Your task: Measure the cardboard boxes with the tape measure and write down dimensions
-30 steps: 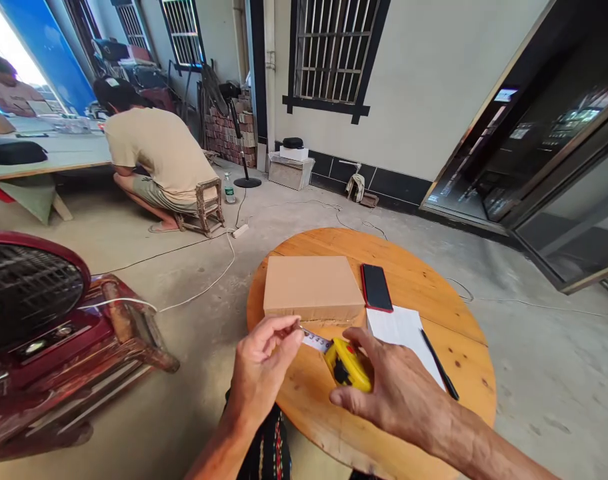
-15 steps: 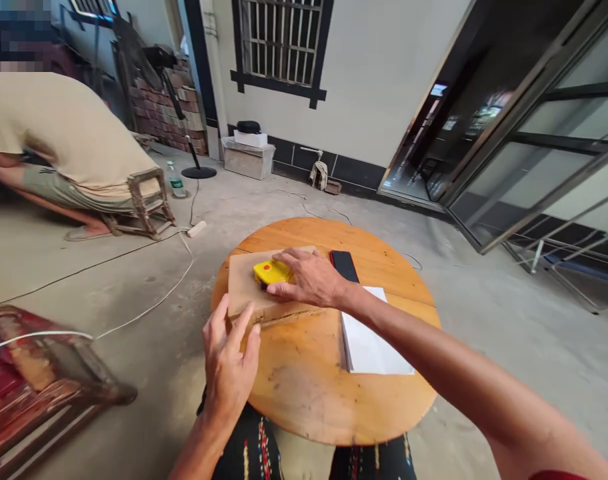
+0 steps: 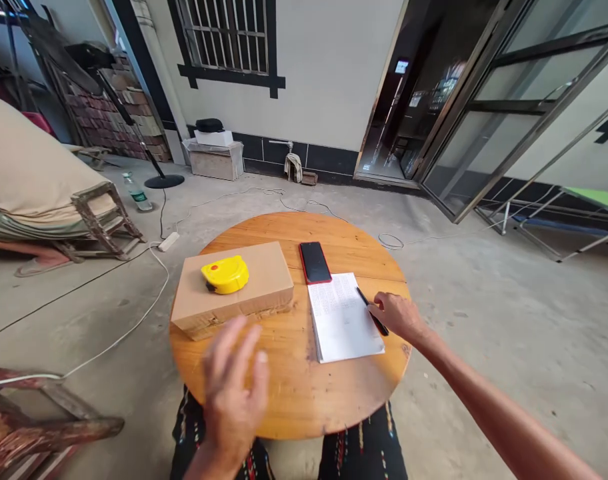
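Observation:
My right hand (image 3: 397, 315) is at the right side of a stack of white paper (image 3: 344, 327), its fingers closed on a black pen (image 3: 379, 325) that lies slanted over the sheets' edge. Small writing covers the top part of the uppermost sheet. My left hand (image 3: 234, 390), slightly blurred, hovers over the near left of the table with fingers spread and nothing in them. Just beyond it, a yellow tape measure (image 3: 226, 274) rests on top of a closed cardboard box (image 3: 264, 277). A phone with a red edge (image 3: 315, 262) lies at the paper's upper end.
The round wooden table (image 3: 294, 400) stands over my knees. A person in a beige shirt (image 3: 29, 160) sits on a low chair (image 3: 104, 213) at left. Cables (image 3: 129, 333) cross the floor. A wooden chair (image 3: 49, 427) stands near left; a glass door (image 3: 509, 120) is open at right.
My right hand has left the tape measure on the box and moved right to the pen. My left hand has drawn back from the box. The view has turned right.

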A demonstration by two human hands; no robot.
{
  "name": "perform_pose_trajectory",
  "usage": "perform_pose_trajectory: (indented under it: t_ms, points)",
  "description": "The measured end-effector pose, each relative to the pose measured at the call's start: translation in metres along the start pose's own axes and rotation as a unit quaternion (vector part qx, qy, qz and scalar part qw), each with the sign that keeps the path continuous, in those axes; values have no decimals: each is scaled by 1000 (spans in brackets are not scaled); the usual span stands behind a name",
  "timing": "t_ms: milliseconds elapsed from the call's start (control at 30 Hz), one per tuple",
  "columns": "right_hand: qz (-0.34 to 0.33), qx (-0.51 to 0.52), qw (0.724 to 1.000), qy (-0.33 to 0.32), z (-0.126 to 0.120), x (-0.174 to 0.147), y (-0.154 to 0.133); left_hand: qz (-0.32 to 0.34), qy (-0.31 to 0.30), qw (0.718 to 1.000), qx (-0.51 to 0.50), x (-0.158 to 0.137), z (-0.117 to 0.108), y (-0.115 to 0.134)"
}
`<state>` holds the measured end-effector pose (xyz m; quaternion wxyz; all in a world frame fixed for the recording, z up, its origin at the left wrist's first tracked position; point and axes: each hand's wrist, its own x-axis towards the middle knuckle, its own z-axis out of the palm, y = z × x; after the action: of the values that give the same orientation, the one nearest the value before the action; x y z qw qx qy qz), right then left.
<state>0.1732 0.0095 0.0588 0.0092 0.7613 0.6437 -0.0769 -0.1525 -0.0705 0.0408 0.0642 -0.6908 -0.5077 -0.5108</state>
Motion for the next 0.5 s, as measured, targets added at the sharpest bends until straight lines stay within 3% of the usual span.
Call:
perform_pose_trajectory:
  t_ms: [100,200,400,467,500]
  points:
    - [15,-1,1000,-3,18,-1,5,97,-158,981,-63,-6,25,49]
    - [23,16,1000,2,22,-4,10,143,-273,948,-81,-2,52,78]
    - [16,121,991,49,11,-26,36,117,-448,887,-2,5,83,83]
    - [-20,253,964,83,7,-36,45,115,-459,881,11,2,86,79]
    - [-40,341,935,92,5,-41,48,116,-457,882,12,0,87,77]
